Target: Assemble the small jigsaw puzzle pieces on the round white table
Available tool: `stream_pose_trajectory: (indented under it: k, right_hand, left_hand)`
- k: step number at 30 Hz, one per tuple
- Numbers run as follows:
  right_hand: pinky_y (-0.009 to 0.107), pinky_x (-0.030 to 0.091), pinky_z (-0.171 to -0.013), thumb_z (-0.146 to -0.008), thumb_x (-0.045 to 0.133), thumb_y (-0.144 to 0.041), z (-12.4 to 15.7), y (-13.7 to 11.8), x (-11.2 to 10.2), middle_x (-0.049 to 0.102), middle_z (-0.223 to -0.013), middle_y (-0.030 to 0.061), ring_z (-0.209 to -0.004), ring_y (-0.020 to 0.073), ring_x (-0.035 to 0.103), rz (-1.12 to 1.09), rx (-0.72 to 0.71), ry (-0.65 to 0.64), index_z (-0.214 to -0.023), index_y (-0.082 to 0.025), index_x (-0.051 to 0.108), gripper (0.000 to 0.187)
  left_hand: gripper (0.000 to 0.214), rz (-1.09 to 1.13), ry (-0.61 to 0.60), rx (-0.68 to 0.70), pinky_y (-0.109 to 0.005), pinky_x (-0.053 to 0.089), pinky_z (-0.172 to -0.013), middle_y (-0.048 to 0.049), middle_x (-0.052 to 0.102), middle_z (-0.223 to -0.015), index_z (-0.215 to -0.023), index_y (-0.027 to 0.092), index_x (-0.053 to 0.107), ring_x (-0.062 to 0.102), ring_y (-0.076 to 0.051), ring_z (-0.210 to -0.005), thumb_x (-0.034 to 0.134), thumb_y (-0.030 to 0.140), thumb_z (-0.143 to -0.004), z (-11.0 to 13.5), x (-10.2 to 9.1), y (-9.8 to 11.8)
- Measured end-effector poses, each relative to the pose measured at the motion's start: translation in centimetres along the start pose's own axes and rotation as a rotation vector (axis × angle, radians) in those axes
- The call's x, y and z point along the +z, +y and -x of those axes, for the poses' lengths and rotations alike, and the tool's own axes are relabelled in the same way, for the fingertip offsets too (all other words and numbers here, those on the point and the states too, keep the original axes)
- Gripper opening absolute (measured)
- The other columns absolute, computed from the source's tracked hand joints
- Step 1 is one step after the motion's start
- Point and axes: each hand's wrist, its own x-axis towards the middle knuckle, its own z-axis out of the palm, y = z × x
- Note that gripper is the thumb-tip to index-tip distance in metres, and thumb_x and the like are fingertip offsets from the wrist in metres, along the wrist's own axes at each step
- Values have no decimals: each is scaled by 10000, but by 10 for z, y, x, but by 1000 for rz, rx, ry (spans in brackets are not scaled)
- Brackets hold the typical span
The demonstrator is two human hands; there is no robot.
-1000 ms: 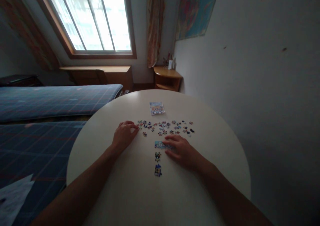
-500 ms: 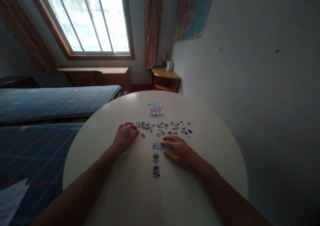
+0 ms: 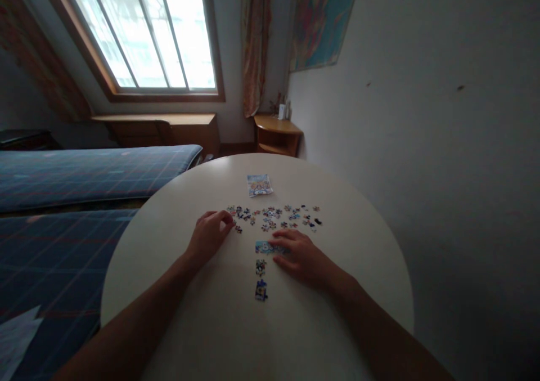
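Round white worktop (image 3: 371,268), dim light. Loose puzzle pieces (image 3: 274,216) scattered in a row at mid-table, picture card (image 3: 259,184) just beyond them.

Left hand (image 3: 208,236): fingers curled, tips pinched at the left end of the scatter. Cannot tell if a piece is gripped.

Right hand (image 3: 301,254): flat, fingers slack, tips resting on the right end of the joined strip (image 3: 265,247).

Two small joined bits (image 3: 260,267) and (image 3: 261,290) lie nearer, apart.

Judged step: selecting a piece while steadying the strip. The next move calls for a fine pinch and a matching edge.

Daylight is streaming through the barred window (image 3: 143,32) at 11 o'clock, a curtain (image 3: 253,37) is hanging at 12, and blue checked beds (image 3: 84,170) are lying at 9.
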Motion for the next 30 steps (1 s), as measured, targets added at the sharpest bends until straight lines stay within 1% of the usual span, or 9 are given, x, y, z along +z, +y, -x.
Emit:
stream_pose_trajectory:
  k: [5, 7, 11, 15, 19, 21, 24, 26, 30]
  right_hand:
    - [445, 438, -1037, -847, 675, -186, -4, -11, -8, 678, -1215, 109, -1174, 233, 597, -74, 39, 74, -1183, -199, 666, 337]
    - [431, 450, -1008, -839, 691, -193, -4, -15, -10, 707, -1143, 81, -1111, 220, 627, -116, 56, 126, -1193, -221, 653, 357]
    - [393, 449, -980, -808, 749, -243, -2, -22, -9, 737, -998, 19, -971, 191, 671, -195, 48, 194, -1216, -262, 637, 423]
    - [326, 475, -876, -846, 713, -266, 1, -25, -11, 736, -859, -5, -820, 157, 678, -256, 59, 192, -1042, -255, 720, 197]
    - [271, 480, -743, -889, 644, -299, 7, -17, -26, 737, -842, 8, -788, 153, 669, -340, 134, 140, -1017, -229, 729, 169]
    - [260, 470, -699, -885, 638, -309, 12, -10, -36, 738, -836, 14, -765, 153, 665, -343, 201, 87, -998, -212, 724, 172]
    - [253, 452, -658, -870, 639, -313, 19, 2, -45, 723, -784, 16, -705, 146, 641, -284, 262, -20, -949, -195, 729, 168]
    - [248, 441, -629, -857, 643, -309, 21, 7, -46, 711, -760, 20, -674, 141, 626, -247, 287, -67, -926, -184, 734, 169]
    - [245, 441, -625, -839, 640, -275, 21, 10, -42, 715, -769, 30, -673, 138, 624, -221, 294, -106, -919, -181, 750, 165]
  left_hand:
    - [97, 255, -16, 12, -389, 506, -890, -14, 725, -861, -827, 233, 636, 662, -224, -915, 621, 324, -858, 11, 7, 27]
    - [123, 364, -65, 15, -354, 523, -831, -8, 720, -844, -828, 224, 643, 665, -198, -825, 621, 340, -864, 18, 9, 43]
    - [120, 506, -112, 42, -321, 523, -805, 0, 723, -830, -821, 214, 649, 665, -182, -803, 628, 325, -861, 29, 8, 70]
    - [119, 566, -149, 52, -308, 527, -792, 8, 716, -809, -813, 210, 647, 663, -174, -786, 632, 316, -866, 34, 10, 80]
    - [107, 517, -167, 116, -352, 531, -875, -18, 728, -952, -946, 217, 660, 672, -192, -916, 597, 295, -907, 37, 14, 80]
    - [208, 437, -214, 257, -400, 498, -981, -51, 698, -1147, -1108, 228, 650, 630, -217, -1092, 598, 288, -916, 39, 14, 79]
    - [458, 284, -326, 469, -473, 407, -1103, -68, 559, -1414, -1356, 259, 536, 487, -259, -1313, 623, 316, -909, 43, 13, 77]
    - [541, 203, -386, 535, -502, 369, -1133, -60, 497, -1482, -1424, 276, 474, 430, -276, -1367, 624, 352, -910, 44, 12, 77]
    - [527, 142, -465, 595, -491, 357, -1143, -51, 487, -1490, -1431, 283, 475, 425, -280, -1372, 582, 413, -931, 45, 9, 77]
